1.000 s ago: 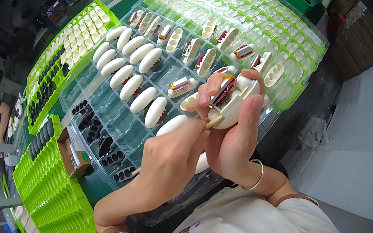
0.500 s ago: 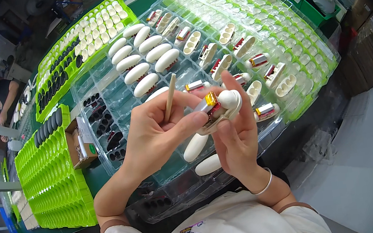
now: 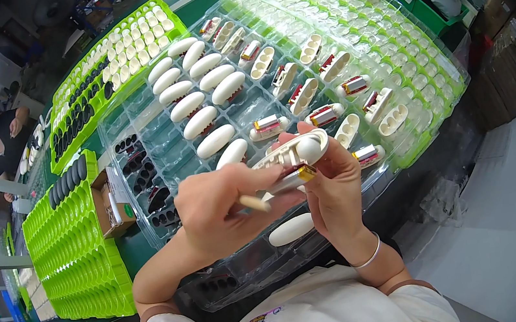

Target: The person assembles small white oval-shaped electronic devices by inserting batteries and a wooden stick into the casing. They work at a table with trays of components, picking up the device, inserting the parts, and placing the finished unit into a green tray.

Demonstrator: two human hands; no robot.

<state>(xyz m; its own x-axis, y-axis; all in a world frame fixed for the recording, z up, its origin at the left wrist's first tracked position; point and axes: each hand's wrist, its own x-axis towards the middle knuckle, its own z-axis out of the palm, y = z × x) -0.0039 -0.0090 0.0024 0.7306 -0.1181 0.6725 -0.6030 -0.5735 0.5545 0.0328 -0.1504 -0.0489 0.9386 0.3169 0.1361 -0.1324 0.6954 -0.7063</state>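
Note:
Above the clear tray, my right hand (image 3: 338, 189) is closed around one end of a white oval shell (image 3: 282, 147) with a rounded white knob (image 3: 310, 149) inside it. My left hand (image 3: 222, 208) pinches a silver battery (image 3: 292, 180) with yellow tape at its end, just below the shell's open side. Whether wires join battery and shell is hidden by the fingers. A thin wooden stick (image 3: 254, 203) is also tucked in my left hand, its tip sticking out toward me. Beneath my hands lies a closed white oval case (image 3: 291, 229).
The clear compartment tray (image 3: 158, 145) holds closed white cases, open shells with batteries, and black parts. Green trays stand at left (image 3: 76, 263), far left (image 3: 173, 23) and right (image 3: 423, 149). A small cardboard box (image 3: 113, 212) sits beside the left one. Another person (image 3: 1, 142) works at far left.
The shell and battery have been turned over, so the battery now sits below the shell. My left hand has rotated, swinging the stick from upright to pointing toward me.

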